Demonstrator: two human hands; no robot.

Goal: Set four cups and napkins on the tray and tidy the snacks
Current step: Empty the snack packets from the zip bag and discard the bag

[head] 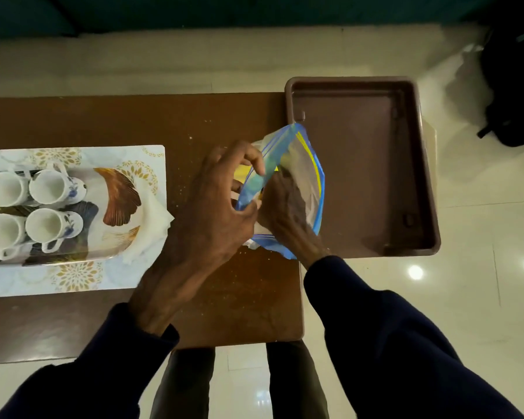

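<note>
Table (103,122): brown. Bin (357,176): plain brown. Bag (303,164): clear, with blue edging and yellow stripes. Cups (31,210): white, blue flower print. Tray (118,195): brown and gold fan motif. Mat (73,279): pale, with gold floral pattern. Sleeves (390,328): dark navy.

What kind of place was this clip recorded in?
Probably a home living or dining area, though I can't be sure. A small wooden table stands on glossy pale floor tiles, and a patterned serving tray holds four floral teacups.
</note>
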